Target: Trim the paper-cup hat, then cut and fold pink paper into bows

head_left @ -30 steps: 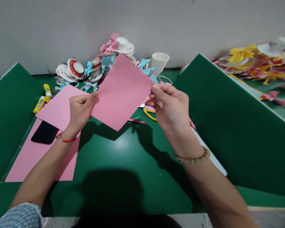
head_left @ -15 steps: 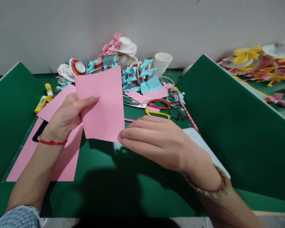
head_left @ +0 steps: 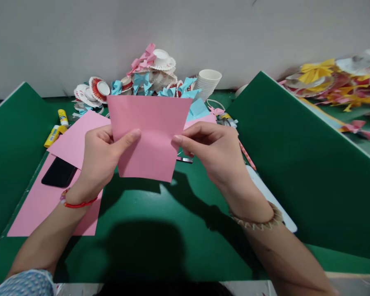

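A sheet of pink paper (head_left: 151, 135) is held up above the green table, slightly bent. My left hand (head_left: 103, 154) grips its left edge, thumb on the near face and fingers behind. At the right edge, my right hand (head_left: 214, 154) pinches the sheet between thumb and fingers. Under my left forearm lie more pink sheets (head_left: 31, 209), with a black phone (head_left: 59, 172) resting on them. The paper and my right hand hide most of the tools behind them.
Paper cups (head_left: 209, 82) stand stacked at the back beside a heap of paper-plate crafts with blue and pink bows (head_left: 142, 82). Glue sticks (head_left: 52, 135) lie at left. Green dividers (head_left: 299, 164) border both sides. A pale flat object (head_left: 273, 197) lies at right.
My right hand has moved up from the sheet's lower right corner to its right edge. The sheet has turned to face me more squarely and now covers the scissors.
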{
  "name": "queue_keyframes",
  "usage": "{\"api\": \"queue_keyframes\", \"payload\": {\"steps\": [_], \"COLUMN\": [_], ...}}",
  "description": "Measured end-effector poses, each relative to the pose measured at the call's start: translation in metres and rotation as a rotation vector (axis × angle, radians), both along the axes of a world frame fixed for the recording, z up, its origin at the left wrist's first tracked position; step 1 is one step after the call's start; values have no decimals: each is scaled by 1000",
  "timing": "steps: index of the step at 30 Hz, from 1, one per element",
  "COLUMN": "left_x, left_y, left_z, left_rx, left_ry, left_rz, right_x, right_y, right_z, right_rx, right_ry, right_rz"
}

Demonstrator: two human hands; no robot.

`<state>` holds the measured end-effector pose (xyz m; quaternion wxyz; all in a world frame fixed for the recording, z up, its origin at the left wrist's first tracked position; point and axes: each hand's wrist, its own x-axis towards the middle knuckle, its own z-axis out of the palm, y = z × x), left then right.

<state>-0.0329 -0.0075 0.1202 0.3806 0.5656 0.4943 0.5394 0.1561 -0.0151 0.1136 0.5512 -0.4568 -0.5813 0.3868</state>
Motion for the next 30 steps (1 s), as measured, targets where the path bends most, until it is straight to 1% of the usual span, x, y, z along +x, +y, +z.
{"api": "queue_keyframes", "payload": {"steps": [2,3,6,8,10,12,14,18,20,23,26,28,30], "left_x": [-1,-2,-2,-2,-2,-4,-6,-6,-2,1,-2,-6,-9], "left_y": [6,9,13,13,12,13,14,14,11,8,11,14,16], "left_z": [-4,-6,-8,-7,-4,-3,-3,-6,-6,-6,-4,-3,-2], "left_rx": [66,114,334,472,537,544,516,381,305,206,103,90,144], "left_ry": [-71,-73,61,149,170,157,151,247,291,309,361,417,488], "left_rz": [39,78,214,254,259,236,182,-7,-93,-170,-248,-287,-317], "right_x": [1,1,0,-1,-2,-2,0,4,6,8,11,13,14], "right_y": [2,3,4,5,5,6,7,9,9,8,8,9,9], "right_z": [-2,-2,-3,-4,-5,-6,-6,-3,0,1,0,1,1], "right_rx": [-34,-55,-118,-142,-152,-147,-116,55,118,140,148,140,129], "right_ry": [57,77,117,133,130,94,35,-76,-145,-211,-192,-197,-246], "right_rz": [11,25,87,114,120,124,117,-6,-17,15,-49,-68,-33]}}
